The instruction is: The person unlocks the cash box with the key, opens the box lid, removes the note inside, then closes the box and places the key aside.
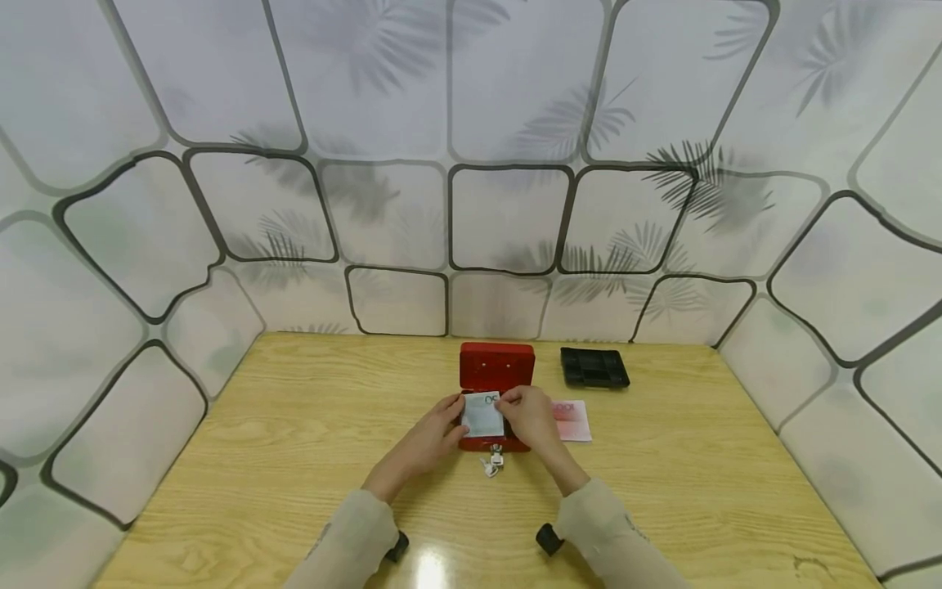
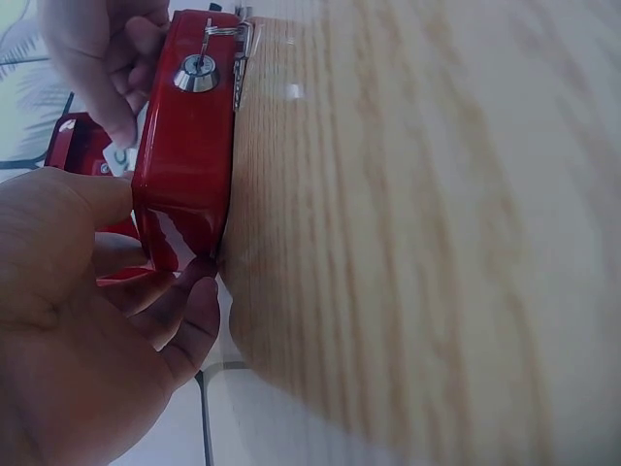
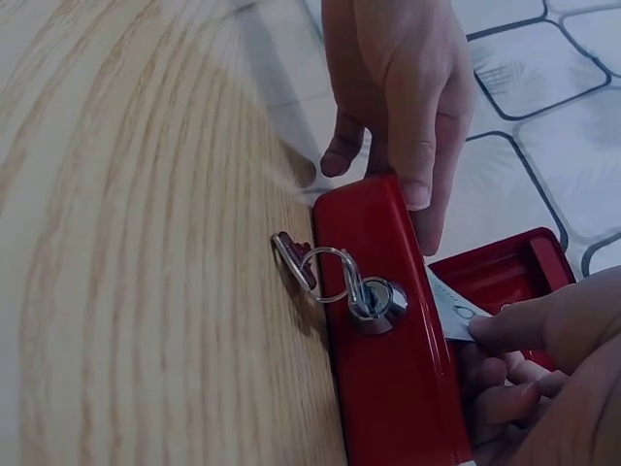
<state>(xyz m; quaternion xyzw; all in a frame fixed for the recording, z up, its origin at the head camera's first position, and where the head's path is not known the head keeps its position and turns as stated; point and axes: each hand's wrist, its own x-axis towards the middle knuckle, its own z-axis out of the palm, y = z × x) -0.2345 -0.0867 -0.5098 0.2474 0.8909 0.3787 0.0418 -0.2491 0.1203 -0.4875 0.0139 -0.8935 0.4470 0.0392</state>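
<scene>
A red metal cash box (image 1: 495,444) stands on the table with its lid (image 1: 496,366) raised at the back. My left hand (image 1: 436,429) grips the box's left side, thumb at the rim and fingers along the side wall, as the left wrist view shows. Over the box lies a pale green banknote (image 1: 482,415) marked 50. Its right upper corner is pinched between thumb and finger of my right hand (image 1: 531,415). A key on a ring (image 3: 335,275) sits in the lock (image 3: 378,305) on the front wall. The box's inside is mostly hidden by the note and hands.
Pink banknotes (image 1: 571,420) marked 100 lie on the table just right of the box. Farther back on the right is a black compartment tray (image 1: 594,368). A patterned cloth wall (image 1: 508,217) closes off the wooden table (image 1: 309,417) behind and at both sides.
</scene>
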